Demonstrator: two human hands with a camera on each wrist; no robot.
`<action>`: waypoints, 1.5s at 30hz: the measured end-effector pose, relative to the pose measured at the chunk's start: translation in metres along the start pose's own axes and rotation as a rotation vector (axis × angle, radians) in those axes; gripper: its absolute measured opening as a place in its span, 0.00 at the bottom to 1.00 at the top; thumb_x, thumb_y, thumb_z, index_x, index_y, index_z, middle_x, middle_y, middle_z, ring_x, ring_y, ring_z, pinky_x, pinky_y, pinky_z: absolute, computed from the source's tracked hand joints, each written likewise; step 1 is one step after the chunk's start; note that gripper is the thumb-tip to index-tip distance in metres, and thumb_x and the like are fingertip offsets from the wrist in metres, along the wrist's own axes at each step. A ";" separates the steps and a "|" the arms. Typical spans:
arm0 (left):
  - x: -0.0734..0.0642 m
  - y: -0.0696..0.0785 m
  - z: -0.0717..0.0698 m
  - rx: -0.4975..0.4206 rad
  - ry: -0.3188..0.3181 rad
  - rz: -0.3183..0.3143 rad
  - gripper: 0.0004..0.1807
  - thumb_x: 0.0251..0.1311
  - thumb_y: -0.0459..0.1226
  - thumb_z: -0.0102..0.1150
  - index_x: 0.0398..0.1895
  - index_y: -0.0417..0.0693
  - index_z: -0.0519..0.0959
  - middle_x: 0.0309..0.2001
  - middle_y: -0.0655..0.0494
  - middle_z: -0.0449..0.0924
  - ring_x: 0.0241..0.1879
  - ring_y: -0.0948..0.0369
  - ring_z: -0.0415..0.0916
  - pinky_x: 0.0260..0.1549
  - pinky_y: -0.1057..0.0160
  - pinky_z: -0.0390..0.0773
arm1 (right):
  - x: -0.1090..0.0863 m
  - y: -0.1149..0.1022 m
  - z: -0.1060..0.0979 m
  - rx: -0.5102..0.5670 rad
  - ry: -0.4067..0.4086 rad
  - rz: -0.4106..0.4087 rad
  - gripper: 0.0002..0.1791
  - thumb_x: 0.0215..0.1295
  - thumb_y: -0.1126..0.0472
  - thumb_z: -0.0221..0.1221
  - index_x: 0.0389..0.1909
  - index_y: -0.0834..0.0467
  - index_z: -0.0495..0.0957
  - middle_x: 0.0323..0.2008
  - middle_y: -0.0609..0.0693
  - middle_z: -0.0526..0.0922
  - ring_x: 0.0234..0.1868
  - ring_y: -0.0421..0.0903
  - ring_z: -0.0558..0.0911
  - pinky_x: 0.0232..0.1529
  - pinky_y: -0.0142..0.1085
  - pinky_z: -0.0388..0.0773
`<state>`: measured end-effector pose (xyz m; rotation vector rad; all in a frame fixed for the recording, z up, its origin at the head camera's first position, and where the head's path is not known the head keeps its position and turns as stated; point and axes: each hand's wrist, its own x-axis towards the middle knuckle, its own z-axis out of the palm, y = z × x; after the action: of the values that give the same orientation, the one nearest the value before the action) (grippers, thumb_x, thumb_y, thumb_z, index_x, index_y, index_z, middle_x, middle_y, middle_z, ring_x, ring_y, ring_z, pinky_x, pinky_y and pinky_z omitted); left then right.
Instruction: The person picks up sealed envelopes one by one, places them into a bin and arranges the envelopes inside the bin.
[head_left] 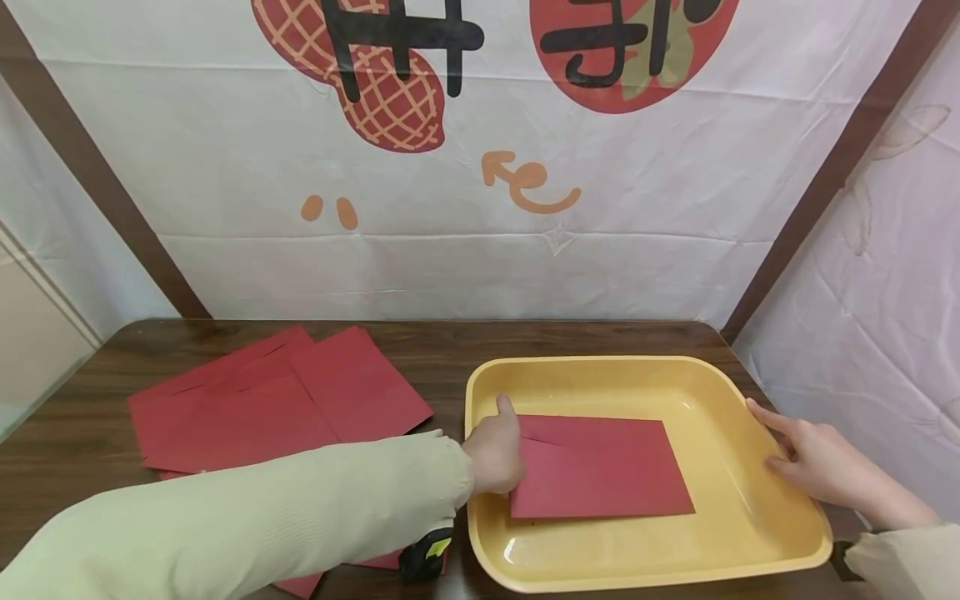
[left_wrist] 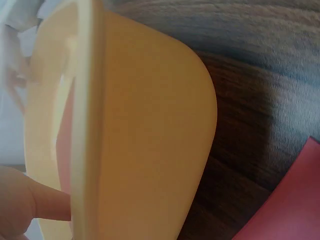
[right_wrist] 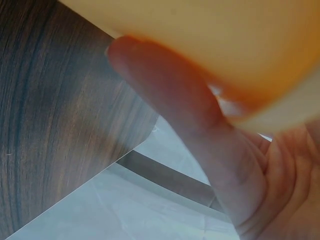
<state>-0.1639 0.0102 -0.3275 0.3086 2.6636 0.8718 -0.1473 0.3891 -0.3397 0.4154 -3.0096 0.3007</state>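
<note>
Right hand (head_left: 825, 462) pinches the yellow tray (head_left: 731, 467) by its rim, probably just to steady it, while the left hand (head_left: 497, 454) dips over the opposite side to the red paper (head_left: 600, 467) lying inside; can't tell if it's gripping, fingers are hidden.

Red rectangular paper (head_left: 607, 467) inside yellow tray (head_left: 738, 492), nearer left side; tray round-cornered, open side up

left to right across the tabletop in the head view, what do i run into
Overlapping flat red pieces → left hand → single red piece inside the yellow tray → right hand at the tray's right side
</note>
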 end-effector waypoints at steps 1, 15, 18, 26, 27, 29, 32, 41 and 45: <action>0.001 0.001 0.001 0.003 -0.003 -0.016 0.44 0.47 0.21 0.59 0.67 0.26 0.46 0.21 0.42 0.71 0.21 0.54 0.73 0.19 0.62 0.73 | 0.000 0.000 0.000 -0.003 0.006 -0.004 0.36 0.47 0.69 0.63 0.61 0.73 0.67 0.13 0.38 0.60 0.13 0.32 0.57 0.18 0.29 0.60; 0.012 0.007 0.012 0.077 -0.088 -0.147 0.28 0.50 0.25 0.64 0.51 0.32 0.59 0.23 0.42 0.71 0.10 0.56 0.76 0.10 0.64 0.76 | -0.001 0.002 0.002 0.010 -0.027 0.012 0.37 0.48 0.68 0.62 0.62 0.73 0.66 0.12 0.39 0.60 0.13 0.32 0.58 0.19 0.30 0.61; 0.012 0.007 0.015 0.078 -0.106 -0.165 0.28 0.49 0.24 0.64 0.51 0.32 0.60 0.23 0.42 0.71 0.11 0.55 0.76 0.11 0.64 0.76 | -0.001 0.002 0.002 0.010 -0.015 0.004 0.37 0.48 0.68 0.62 0.62 0.73 0.66 0.12 0.38 0.60 0.13 0.32 0.58 0.19 0.30 0.60; 0.011 0.005 0.022 0.134 -0.116 -0.163 0.31 0.49 0.27 0.65 0.55 0.31 0.60 0.23 0.43 0.70 0.12 0.54 0.75 0.11 0.61 0.77 | 0.000 0.001 0.002 0.008 0.006 -0.012 0.36 0.48 0.69 0.63 0.61 0.73 0.67 0.12 0.38 0.60 0.14 0.31 0.57 0.18 0.29 0.60; 0.012 0.005 0.022 0.152 -0.118 -0.154 0.32 0.49 0.27 0.65 0.55 0.31 0.59 0.23 0.43 0.70 0.12 0.54 0.75 0.11 0.61 0.77 | 0.000 0.001 0.002 0.006 0.007 -0.012 0.36 0.48 0.69 0.63 0.61 0.73 0.67 0.12 0.38 0.60 0.14 0.31 0.57 0.18 0.29 0.60; 0.012 0.005 0.023 0.178 -0.123 -0.140 0.34 0.49 0.28 0.65 0.57 0.30 0.59 0.25 0.43 0.70 0.13 0.55 0.74 0.11 0.61 0.77 | 0.000 0.001 0.002 0.002 0.010 -0.012 0.36 0.48 0.69 0.63 0.61 0.73 0.67 0.13 0.39 0.60 0.14 0.31 0.57 0.19 0.29 0.60; 0.011 0.005 0.023 0.197 -0.114 -0.122 0.34 0.48 0.29 0.66 0.57 0.30 0.59 0.25 0.44 0.69 0.14 0.56 0.74 0.11 0.61 0.76 | -0.001 0.001 0.001 0.000 0.004 -0.010 0.36 0.48 0.69 0.63 0.61 0.74 0.66 0.13 0.39 0.60 0.14 0.32 0.57 0.19 0.30 0.59; 0.001 -0.003 0.018 0.068 -0.029 0.061 0.23 0.53 0.30 0.60 0.49 0.33 0.61 0.21 0.47 0.72 0.12 0.60 0.73 0.12 0.66 0.72 | -0.001 0.003 0.004 -0.013 0.025 -0.026 0.36 0.47 0.69 0.65 0.61 0.73 0.67 0.13 0.38 0.60 0.15 0.31 0.57 0.20 0.30 0.59; -0.009 -0.013 0.005 -0.181 -0.066 0.207 0.13 0.59 0.29 0.52 0.46 0.34 0.66 0.16 0.51 0.72 0.10 0.59 0.76 0.15 0.68 0.71 | -0.002 0.004 0.005 -0.016 0.042 -0.036 0.37 0.46 0.69 0.65 0.61 0.73 0.67 0.13 0.37 0.59 0.14 0.31 0.56 0.19 0.29 0.58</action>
<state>-0.1548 -0.0002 -0.3365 0.5658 2.5013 1.1354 -0.1473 0.3925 -0.3460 0.4559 -2.9579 0.2790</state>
